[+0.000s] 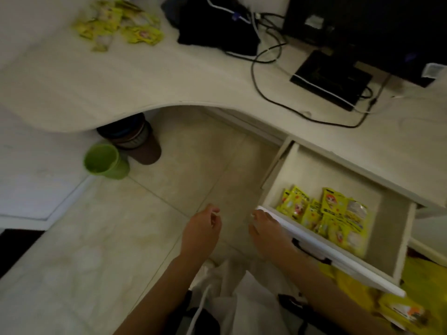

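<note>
A white desk drawer (326, 247) stands pulled out at the lower right, with several yellow snack packets (333, 218) piled in its front half. My right hand (266, 232) rests against the left end of the drawer's front panel, fingers on its top edge. My left hand (203, 228) hovers over the floor just left of it, fingers loosely curled, holding nothing. More yellow packets (116, 22) lie on the desk top at the far left.
The curved white desk (150, 78) carries a black cloth (217, 27), cables (266, 68), a black box (331, 78) and a monitor (375, 25). A green cup (104, 160) and a dark bin (135, 139) stand on the tiled floor. A yellow bag (411, 301) lies at the bottom right.
</note>
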`<state>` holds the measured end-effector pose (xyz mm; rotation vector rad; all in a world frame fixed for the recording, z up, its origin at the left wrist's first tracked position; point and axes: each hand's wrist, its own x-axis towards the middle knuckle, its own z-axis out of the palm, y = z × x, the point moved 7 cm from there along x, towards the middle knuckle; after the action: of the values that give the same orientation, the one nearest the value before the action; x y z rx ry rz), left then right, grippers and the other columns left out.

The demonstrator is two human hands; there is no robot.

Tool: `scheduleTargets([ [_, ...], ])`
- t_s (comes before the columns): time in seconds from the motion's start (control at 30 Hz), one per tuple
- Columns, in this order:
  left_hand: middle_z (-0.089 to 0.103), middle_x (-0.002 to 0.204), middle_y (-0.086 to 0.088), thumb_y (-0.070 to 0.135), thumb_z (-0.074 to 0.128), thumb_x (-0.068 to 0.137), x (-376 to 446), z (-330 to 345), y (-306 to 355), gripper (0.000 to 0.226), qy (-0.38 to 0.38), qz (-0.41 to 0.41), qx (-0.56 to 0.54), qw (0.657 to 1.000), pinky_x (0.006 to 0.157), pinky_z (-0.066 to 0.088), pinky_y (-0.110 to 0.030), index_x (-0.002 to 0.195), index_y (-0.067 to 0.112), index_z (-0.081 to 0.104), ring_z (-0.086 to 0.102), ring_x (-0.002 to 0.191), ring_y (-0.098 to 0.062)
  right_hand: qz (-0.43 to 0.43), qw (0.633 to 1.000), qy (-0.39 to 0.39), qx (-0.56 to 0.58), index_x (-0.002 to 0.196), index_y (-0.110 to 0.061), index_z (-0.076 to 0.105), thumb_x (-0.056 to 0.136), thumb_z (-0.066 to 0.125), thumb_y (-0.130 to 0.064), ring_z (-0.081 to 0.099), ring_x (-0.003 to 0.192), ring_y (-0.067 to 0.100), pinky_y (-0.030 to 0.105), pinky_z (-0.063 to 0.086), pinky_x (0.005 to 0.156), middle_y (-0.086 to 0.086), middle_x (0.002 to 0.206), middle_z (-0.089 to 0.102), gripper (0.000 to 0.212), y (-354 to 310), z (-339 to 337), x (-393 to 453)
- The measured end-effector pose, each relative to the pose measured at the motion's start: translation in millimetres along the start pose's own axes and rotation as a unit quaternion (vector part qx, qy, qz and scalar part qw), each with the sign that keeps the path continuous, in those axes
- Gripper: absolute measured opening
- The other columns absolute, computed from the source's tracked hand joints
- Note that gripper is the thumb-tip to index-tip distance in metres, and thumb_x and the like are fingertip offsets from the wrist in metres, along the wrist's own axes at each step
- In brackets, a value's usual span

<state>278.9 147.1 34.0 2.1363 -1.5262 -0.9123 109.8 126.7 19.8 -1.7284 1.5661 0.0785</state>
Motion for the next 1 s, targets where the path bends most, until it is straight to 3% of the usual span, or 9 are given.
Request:
scheduleTargets([
  [0.27, 0.064, 0.094, 0.0, 0.025, 0.046, 0.096, 21.5, -79.1, -86.1, 0.022, 0.042, -0.046, 0.049, 0.997, 0.072, 0.051, -0.03, 0.116, 0.021, 0.055, 0.06, 0.084, -0.016, -0.066, 0.996, -0.012, -0.051, 0.135, -0.01, 0.038, 0.099, 0.039, -0.023, 0.054, 0.11, 0.024, 0.03, 0.045, 0.088, 0.01, 0.128, 0.051, 0.038, -110.2, 36.8, 36.7],
  [0.5, 0.063, 0.092, 0.004, 0.027, 0.047, 0.096, 50.8, -138.9, -128.1, 0.021, 0.102, -0.09, 0.043, 0.99, 0.071, 0.051, -0.028, 0.115, 0.023, 0.056, 0.059, 0.083, -0.013, -0.126, 0.987, -0.023, -0.092, 0.139, -0.012, 0.035, 0.099, 0.038, -0.027, 0.051, 0.12, 0.025, 0.035, 0.044, 0.098, 0.009, 0.137, 0.047, 0.043, -192.8, 30.8, 84.9],
  [0.77, 0.063, 0.09, 0.003, 0.024, 0.048, 0.095, 128.3, -213.4, -149.3, 0.023, 0.156, -0.134, 0.031, 0.978, 0.072, 0.051, -0.029, 0.116, 0.022, 0.056, 0.059, 0.084, -0.014, -0.184, 0.977, -0.034, -0.104, 0.121, -0.009, 0.046, 0.096, 0.039, -0.025, 0.057, 0.102, 0.026, 0.042, 0.05, 0.089, 0.012, 0.118, 0.057, 0.03, -283.9, 5.3, 178.4],
  [1.0, 0.065, 0.094, 0.001, 0.023, 0.05, 0.094, 196.6, -261.9, -154.7, 0.023, 0.196, -0.164, 0.014, 0.967, 0.072, 0.045, -0.024, 0.116, 0.019, 0.058, 0.06, 0.088, -0.016, -0.241, 0.96, -0.044, -0.136, 0.141, -0.01, 0.037, 0.098, 0.04, -0.026, 0.052, 0.119, 0.026, 0.036, 0.044, 0.098, 0.013, 0.134, 0.051, 0.046, -356.6, -23.9, 254.3],
])
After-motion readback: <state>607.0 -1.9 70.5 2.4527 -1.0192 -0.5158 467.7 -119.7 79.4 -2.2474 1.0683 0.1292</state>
